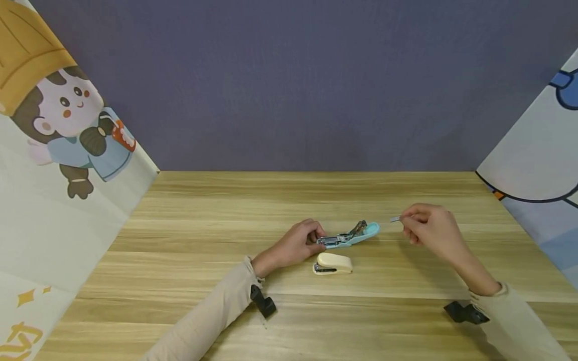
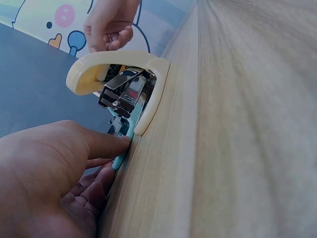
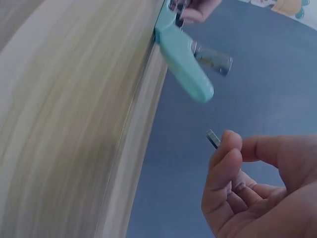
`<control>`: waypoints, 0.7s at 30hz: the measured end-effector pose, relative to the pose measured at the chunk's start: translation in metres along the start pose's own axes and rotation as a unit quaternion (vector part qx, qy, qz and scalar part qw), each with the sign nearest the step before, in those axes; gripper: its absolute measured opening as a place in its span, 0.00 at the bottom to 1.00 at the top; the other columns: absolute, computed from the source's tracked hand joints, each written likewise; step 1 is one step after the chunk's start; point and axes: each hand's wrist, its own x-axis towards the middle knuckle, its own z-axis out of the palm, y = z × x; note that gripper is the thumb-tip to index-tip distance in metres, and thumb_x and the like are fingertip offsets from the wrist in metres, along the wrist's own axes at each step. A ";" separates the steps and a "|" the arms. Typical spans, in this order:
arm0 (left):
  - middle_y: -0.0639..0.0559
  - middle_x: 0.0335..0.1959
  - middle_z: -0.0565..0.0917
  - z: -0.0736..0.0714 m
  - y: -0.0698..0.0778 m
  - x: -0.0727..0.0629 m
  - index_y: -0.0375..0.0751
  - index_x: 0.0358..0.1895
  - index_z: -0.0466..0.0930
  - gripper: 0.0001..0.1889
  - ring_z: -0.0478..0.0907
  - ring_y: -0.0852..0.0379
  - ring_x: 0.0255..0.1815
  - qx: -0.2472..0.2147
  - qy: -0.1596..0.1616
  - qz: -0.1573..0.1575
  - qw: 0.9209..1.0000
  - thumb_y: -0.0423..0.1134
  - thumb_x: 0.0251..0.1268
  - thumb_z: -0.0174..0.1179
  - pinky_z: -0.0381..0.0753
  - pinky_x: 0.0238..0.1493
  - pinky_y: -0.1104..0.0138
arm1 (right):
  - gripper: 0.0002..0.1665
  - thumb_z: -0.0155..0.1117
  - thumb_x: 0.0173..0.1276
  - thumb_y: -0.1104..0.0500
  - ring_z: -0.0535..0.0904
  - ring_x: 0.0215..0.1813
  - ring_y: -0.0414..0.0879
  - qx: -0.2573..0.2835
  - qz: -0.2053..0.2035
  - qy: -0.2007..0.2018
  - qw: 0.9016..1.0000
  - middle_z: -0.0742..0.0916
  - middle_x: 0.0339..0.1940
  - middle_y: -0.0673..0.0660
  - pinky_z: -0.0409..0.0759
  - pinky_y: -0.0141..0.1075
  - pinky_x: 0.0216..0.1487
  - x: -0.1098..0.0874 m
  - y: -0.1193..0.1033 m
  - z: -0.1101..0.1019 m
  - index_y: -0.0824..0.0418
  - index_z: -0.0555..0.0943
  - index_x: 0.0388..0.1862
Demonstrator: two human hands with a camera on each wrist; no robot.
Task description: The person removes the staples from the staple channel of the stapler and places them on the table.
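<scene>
A light blue stapler (image 1: 365, 232) lies spread open on the table, its metal magazine (image 1: 333, 240) exposed and a metal flap (image 1: 359, 228) tilted up. My left hand (image 1: 295, 244) grips its left end between thumb and fingers; in the left wrist view the thumb presses on the teal edge (image 2: 130, 130). To the right, my right hand (image 1: 429, 225) pinches a short strip of staples (image 1: 395, 219) between thumb and forefinger, held in the air apart from the stapler's raised end. A cream stapler (image 1: 336, 261) stands just in front of the blue one, near the left hand.
The wooden table (image 1: 203, 210) meets a dark blue panel (image 1: 307, 90) at the back. Printed cartoon panels (image 1: 72, 125) flank both sides. Black wrist cameras (image 1: 263, 302) sit at both sleeves.
</scene>
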 end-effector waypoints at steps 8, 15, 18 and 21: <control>0.51 0.38 0.78 -0.002 0.000 0.000 0.39 0.44 0.80 0.10 0.74 0.57 0.38 -0.002 -0.002 -0.006 1.000 0.33 0.61 0.69 0.77 0.41 0.70 | 0.15 0.57 0.76 0.59 0.80 0.20 0.51 0.018 0.037 -0.032 0.999 0.85 0.24 0.63 0.79 0.39 0.20 0.000 0.020 -0.008 0.73 0.81 0.44; 0.51 0.39 0.78 -0.002 0.001 -0.001 0.39 0.44 0.80 0.10 0.74 0.58 0.38 -0.002 -0.001 -0.001 1.000 0.33 0.61 0.70 0.76 0.41 0.71 | 0.17 0.55 0.77 0.59 0.81 0.24 0.48 0.039 0.090 -0.101 0.990 0.85 0.27 0.61 0.81 0.38 0.24 0.005 0.040 -0.010 0.75 0.78 0.48; 0.51 0.39 0.78 -0.002 0.001 -0.002 0.39 0.44 0.80 0.10 0.74 0.58 0.38 -0.001 0.001 0.004 1.000 0.33 0.61 0.69 0.76 0.40 0.71 | 0.18 0.55 0.77 0.59 0.82 0.25 0.47 0.056 0.106 -0.121 0.985 0.85 0.28 0.60 0.82 0.38 0.25 0.007 0.051 -0.011 0.76 0.77 0.50; 0.51 0.39 0.78 -0.002 0.000 -0.001 0.39 0.44 0.80 0.10 0.74 0.57 0.38 -0.002 0.002 0.006 1.000 0.32 0.62 0.69 0.76 0.40 0.70 | 0.19 0.55 0.77 0.59 0.82 0.26 0.47 0.072 0.119 -0.137 0.981 0.85 0.28 0.60 0.82 0.38 0.25 0.009 0.060 -0.013 0.78 0.76 0.51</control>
